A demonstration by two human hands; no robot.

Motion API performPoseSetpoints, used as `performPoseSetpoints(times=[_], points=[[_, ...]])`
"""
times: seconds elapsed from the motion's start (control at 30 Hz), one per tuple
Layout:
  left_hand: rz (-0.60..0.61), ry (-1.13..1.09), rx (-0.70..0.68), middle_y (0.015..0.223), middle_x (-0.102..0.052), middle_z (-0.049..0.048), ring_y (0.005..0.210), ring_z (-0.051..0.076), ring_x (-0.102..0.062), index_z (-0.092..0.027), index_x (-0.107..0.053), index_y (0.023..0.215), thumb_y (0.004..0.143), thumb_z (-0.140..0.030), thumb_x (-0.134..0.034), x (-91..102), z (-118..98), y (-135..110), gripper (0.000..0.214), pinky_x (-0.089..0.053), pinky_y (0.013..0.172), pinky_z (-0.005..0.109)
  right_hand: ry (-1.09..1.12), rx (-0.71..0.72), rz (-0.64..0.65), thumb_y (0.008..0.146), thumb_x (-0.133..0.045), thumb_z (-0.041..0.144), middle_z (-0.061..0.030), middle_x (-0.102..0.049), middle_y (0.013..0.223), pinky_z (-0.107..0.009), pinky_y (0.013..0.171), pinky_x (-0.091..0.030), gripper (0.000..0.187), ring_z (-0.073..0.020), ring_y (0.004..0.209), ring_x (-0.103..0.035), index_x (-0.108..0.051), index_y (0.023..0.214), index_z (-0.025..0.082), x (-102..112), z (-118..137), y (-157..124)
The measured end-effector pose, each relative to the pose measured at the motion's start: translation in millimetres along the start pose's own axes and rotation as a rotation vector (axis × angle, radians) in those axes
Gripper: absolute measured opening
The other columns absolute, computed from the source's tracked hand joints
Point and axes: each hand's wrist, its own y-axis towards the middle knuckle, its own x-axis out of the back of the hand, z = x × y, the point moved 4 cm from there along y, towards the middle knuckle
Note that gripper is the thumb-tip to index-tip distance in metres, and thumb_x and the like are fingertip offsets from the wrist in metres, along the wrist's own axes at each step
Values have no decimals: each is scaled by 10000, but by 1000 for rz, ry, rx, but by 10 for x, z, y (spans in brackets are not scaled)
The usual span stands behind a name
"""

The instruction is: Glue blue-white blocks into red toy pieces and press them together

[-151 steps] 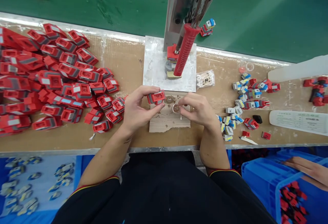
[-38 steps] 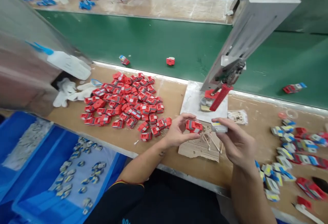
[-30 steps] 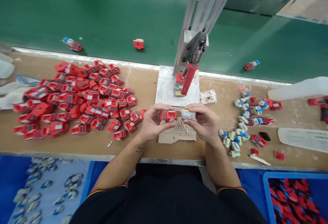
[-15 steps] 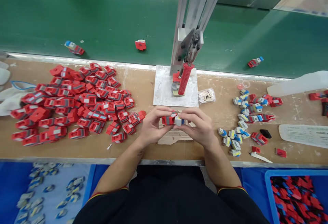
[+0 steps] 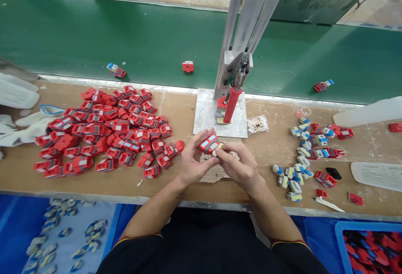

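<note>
A red toy vehicle body [image 5: 209,144] with grey and white patches is gripped in my left hand [image 5: 195,160], in front of the press. My right hand [image 5: 239,163] pinches a small white and yellow plastic part [image 5: 217,150] against the right end of that body. The two pieces touch; my fingers hide whether they are joined. Just beyond my hands is a hand press with a red handle [image 5: 233,106], standing on a metal plate [image 5: 201,117]. Red and white parts sit under its head.
Many red bodies [image 5: 119,127] are heaped left, beside gloves [image 5: 31,129]. White-blue-yellow parts [image 5: 295,186] and a white-handled blade [image 5: 328,203] lie right. Behind runs a green conveyor belt [image 5: 150,35] carrying several pieces. Blue bins [image 5: 341,240] stand below the table's front edge.
The red body has been tilted so its patched top faces up, and my right fingers have shifted over the white part. The whole view has shifted slightly.
</note>
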Motion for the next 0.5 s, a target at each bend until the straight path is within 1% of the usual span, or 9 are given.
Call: performPoseSetpoints(times=[0.07, 0.13, 0.2, 0.27, 0.3, 0.37, 0.43, 0.5], points=[[-87, -16, 33, 1503, -706, 180, 1360, 310, -741, -268, -667, 1426, 864, -359, -946, 21, 22, 14, 634, -654, 1091, 385, 110, -36, 17, 990, -721, 101, -82, -781, 1114, -357, 836, -706, 611, -224, 988, -785, -601, 1545, 328, 3, -15, -7], [-113, -35, -13, 1410, -736, 143, 1257, 296, -789, -262, -718, 1313, 800, -380, -991, 33, -24, 53, 593, -678, 1034, 379, 246, -119, 8, 1012, -728, 178, -89, -767, 1180, -373, 849, -717, 621, -228, 1012, -783, -555, 1586, 339, 32, -68, -22], [-93, -65, -110, 1257, -769, 100, 1156, 277, -820, -264, -748, 1275, 752, -377, -1019, 34, -109, 94, 600, -694, 1010, 397, 334, -213, -4, 1024, -746, 325, -116, -736, 1284, -401, 858, -720, 640, -243, 1042, -772, -516, 1621, 339, 67, -137, -38], [-34, -99, -189, 1160, -796, 93, 1119, 279, -827, -264, -767, 1311, 753, -351, -1016, 18, -185, 115, 618, -699, 1009, 414, 358, -248, 47, 1021, -721, 500, -141, -704, 1397, -454, 945, -712, 670, -282, 1160, -758, -509, 1636, 340, 78, -175, -42], [0, -108, -212, 1161, -811, 105, 1127, 283, -827, -263, -766, 1349, 765, -334, -1007, 7, -211, 115, 635, -699, 1013, 408, 366, -237, 96, 1019, -694, 560, -145, -697, 1440, -478, 1008, -697, 684, -302, 1239, -744, -509, 1641, 344, 73, -175, -37], [50, -103, -233, 1235, -826, 129, 1174, 285, -821, -268, -741, 1430, 808, -293, -977, -11, -238, 101, 666, -692, 1023, 373, 396, -202, 180, 1038, -644, 577, -134, -707, 1478, -492, 1111, -659, 674, -310, 1361, -710, -492, 1656, 353, 58, -156, -22], [67, -66, -246, 1315, -819, 133, 1222, 275, -809, -276, -703, 1491, 851, -249, -942, -19, -247, 75, 684, -678, 1047, 340, 417, -189, 195, 1067, -623, 520, -121, -719, 1489, -476, 1148, -642, 644, -292, 1400, -700, -466, 1670, 359, 52, -137, -7], [70, -18, -262, 1370, -804, 132, 1262, 261, -795, -270, -671, 1526, 885, -222, -911, -23, -256, 49, 687, -654, 1093, 323, 421, -197, 164, 1081, -612, 488, -121, -730, 1474, -456, 1136, -649, 617, -278, 1385, -713, -468, 1665, 350, 46, -127, -4]])
